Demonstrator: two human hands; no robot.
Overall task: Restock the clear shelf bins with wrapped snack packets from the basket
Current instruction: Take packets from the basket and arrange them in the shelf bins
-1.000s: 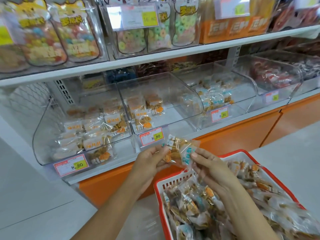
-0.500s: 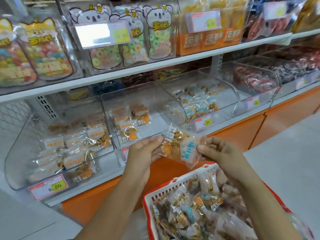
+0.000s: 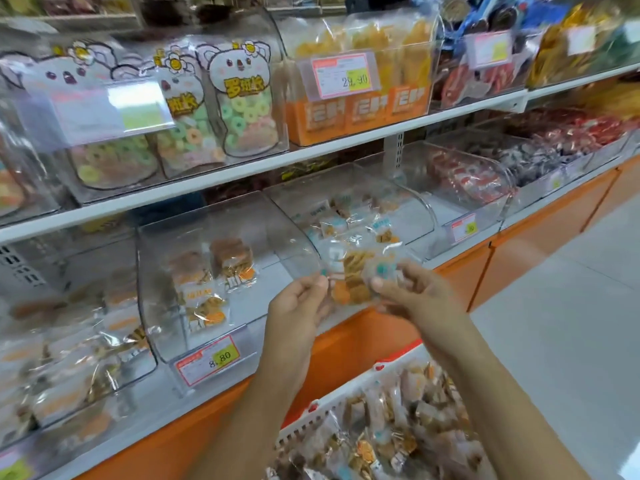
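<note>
Packets (image 3: pixel 353 278) are lifting further above the basket (image 3: pixel 349 388) than before, left hand (image 3: pixel 301 306) and right hand (image 3: pixel 415 299) pinching them at either edge, just short of the bin (image 3: pixel 408 209) ahead, slick wrap in fingertip pinches risking a drop.

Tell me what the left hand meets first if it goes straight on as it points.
Probably the clear plastic bin of blue-labelled packets, just beyond the wrapped snack packets the left hand pinches; depth is unclear.

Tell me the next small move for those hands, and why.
Probably carry the held packets forward into the bin behind them: left hand and right hand both pinch them in front of it, and a teal label matches the stock there.
</note>
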